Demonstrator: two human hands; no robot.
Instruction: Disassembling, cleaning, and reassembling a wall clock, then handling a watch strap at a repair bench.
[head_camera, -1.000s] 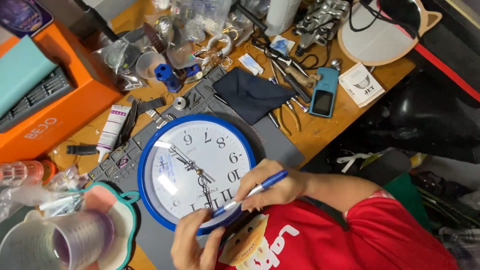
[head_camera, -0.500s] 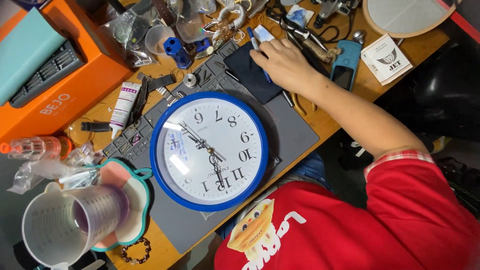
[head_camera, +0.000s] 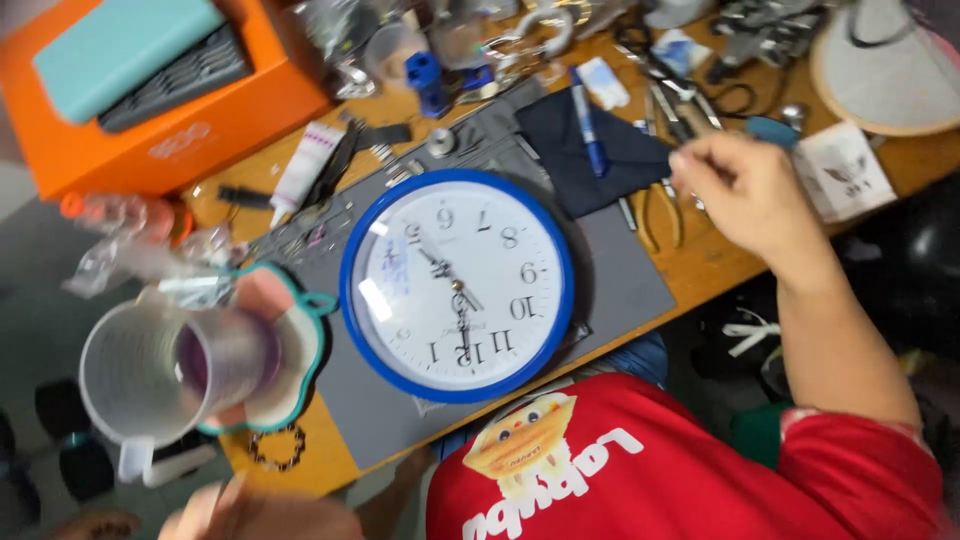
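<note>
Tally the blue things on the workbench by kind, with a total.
Blue-rimmed wall clock: 1
Blue pen on the dark cloth: 1
Small blue block-shaped part: 1
Total: 3
The frame is blurred, so smaller blue bits may be missed.

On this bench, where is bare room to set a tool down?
Bare patches: the grey mat between the blue-rimmed clock and the table edge, and the mat strip below the clock. The far side is crowded around the dark pouch, pliers, orange box.

I see a blue-rimmed white clock (head_camera: 457, 285) on my grey mat (head_camera: 640, 280), a blue pen (head_camera: 588, 118) on navy cloth (head_camera: 560, 150), an orange box (head_camera: 170, 130).
</note>
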